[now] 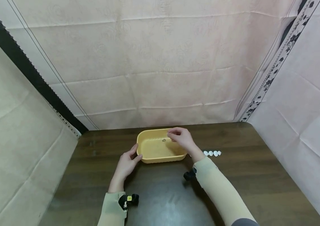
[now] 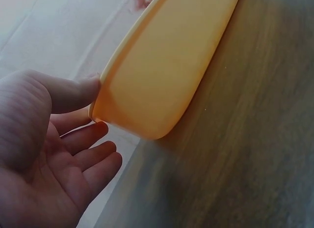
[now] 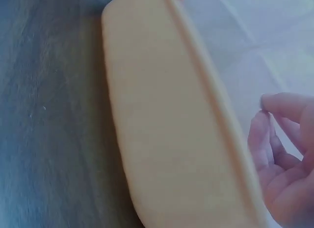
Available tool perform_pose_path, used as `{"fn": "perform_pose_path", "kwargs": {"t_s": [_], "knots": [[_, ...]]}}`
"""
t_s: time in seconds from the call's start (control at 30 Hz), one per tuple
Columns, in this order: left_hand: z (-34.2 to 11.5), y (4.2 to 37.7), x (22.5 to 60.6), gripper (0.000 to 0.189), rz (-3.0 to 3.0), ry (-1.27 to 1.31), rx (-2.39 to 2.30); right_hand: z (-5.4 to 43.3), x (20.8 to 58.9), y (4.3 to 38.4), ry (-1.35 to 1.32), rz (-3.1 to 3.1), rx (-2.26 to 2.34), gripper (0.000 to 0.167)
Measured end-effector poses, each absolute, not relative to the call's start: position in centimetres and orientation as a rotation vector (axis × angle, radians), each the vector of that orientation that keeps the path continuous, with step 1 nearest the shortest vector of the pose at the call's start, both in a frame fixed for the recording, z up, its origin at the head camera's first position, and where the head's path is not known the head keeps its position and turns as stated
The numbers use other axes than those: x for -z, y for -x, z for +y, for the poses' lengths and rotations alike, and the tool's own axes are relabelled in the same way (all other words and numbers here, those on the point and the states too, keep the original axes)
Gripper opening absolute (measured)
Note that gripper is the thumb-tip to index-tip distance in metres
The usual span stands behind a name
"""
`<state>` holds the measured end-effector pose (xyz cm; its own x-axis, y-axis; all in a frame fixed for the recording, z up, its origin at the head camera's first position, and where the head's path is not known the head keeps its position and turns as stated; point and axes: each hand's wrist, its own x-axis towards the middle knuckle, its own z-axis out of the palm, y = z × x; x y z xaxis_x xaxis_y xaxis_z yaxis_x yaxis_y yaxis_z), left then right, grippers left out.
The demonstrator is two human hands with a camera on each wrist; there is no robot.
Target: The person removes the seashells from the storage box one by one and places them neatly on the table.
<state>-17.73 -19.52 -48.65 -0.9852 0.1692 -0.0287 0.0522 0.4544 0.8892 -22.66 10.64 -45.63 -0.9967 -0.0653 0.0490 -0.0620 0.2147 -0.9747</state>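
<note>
A yellow plastic tray (image 1: 160, 160) with low sides stands on the table. My left hand (image 1: 126, 162) grips its left end; in the left wrist view the thumb lies at the rim and the other fingers (image 2: 100, 156) spread below it. Over the tray's right part is my right hand (image 1: 180, 137), thumb and forefinger pinched together. Something small and pale shows at those fingertips (image 3: 265, 103), mostly hidden; I cannot tell what it is. One small, shiny piece (image 1: 164, 140) lies on the tray's floor.
Several small white discs (image 1: 210, 153) lie in a row on the dark wooden table (image 1: 247, 175), right of the tray and beside the right wrist. Pale cloth (image 1: 160, 94) hangs behind the table and along both sides.
</note>
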Motion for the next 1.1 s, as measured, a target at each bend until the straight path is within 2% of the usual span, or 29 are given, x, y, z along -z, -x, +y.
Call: {"fn": "perform_pose_path", "kwargs": {"t_s": [0.2, 0.37, 0.73, 1.1], "knots": [[-19.5, 17.9, 48.6, 0.066, 2.59, -0.186, -1.566, 13.2, 44.4, 20.7, 0.068, 2.389, 2.055, 0.036], [-19.5, 17.9, 48.4, 0.066, 2.59, -0.177, -1.566, 15.5, 44.3, 19.6, 0.016, 2.398, 2.072, 0.037], [-19.5, 17.5, 48.7, 0.067, 2.589, -0.192, -1.558, 21.0, 46.2, 16.9, -0.06, 2.465, 2.024, 0.039], [-19.4, 17.6, 48.8, 0.066, 2.582, -0.175, -1.579, 27.3, 47.6, 13.9, -0.321, 2.612, 1.869, 0.045]]}}
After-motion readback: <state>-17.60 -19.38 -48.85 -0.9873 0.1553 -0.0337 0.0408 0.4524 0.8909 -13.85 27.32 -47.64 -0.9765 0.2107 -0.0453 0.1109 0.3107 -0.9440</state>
